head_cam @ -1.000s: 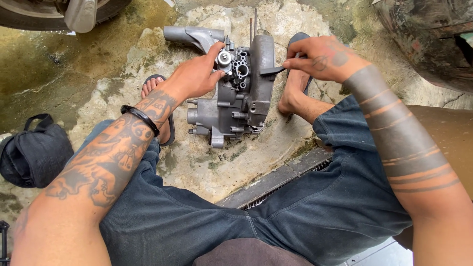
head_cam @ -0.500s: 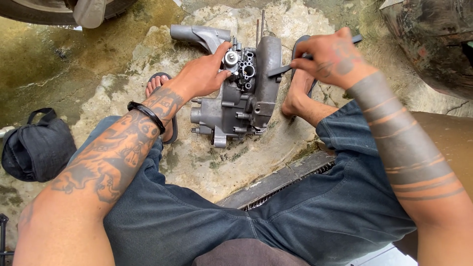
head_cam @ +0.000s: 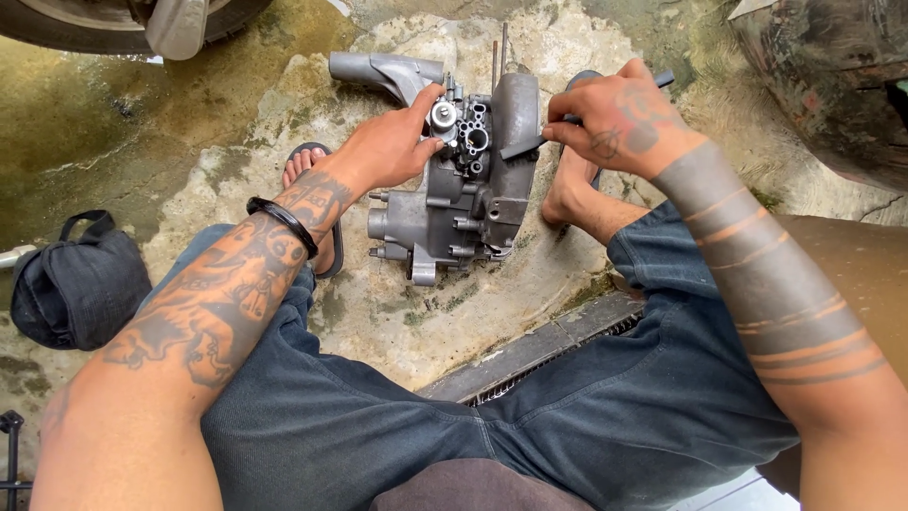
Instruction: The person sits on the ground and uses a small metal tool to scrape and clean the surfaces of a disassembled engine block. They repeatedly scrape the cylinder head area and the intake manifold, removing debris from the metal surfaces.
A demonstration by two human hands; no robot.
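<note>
At the far left a dark cloth bag (head_cam: 76, 284) with a strap is lying on the wet, stained concrete floor (head_cam: 189, 123), and above it, along the top edge, part of a vehicle tyre (head_cam: 104, 24) is showing. Moving right, the tattooed left forearm, wearing a black wristband (head_cam: 284, 225), is reaching forward over the left knee, past the left foot in a dark sandal (head_cam: 317, 203). The left hand (head_cam: 388, 147) is resting against the left side of a grey metal engine casing (head_cam: 463, 180), its fingers loosely curled and the thumb and forefinger closing around a small round silver fitting (head_cam: 443, 115) at the top of the casing. The casing itself is standing on the pale rough concrete between the two feet, with a curved grey intake pipe (head_cam: 383, 71) sticking out from its upper left and two thin studs (head_cam: 498, 55) rising from its top. To its right, the right hand (head_cam: 619, 118) is hovering just beside the casing's upper right edge, fingers wrapped tightly around a dark slim tool (head_cam: 530, 144) whose tip is touching the casing. Below it the bare right foot is resting near a metal drain grate (head_cam: 567, 341). At the far right a dark, rusty rounded object (head_cam: 832, 85) is sitting.
</note>
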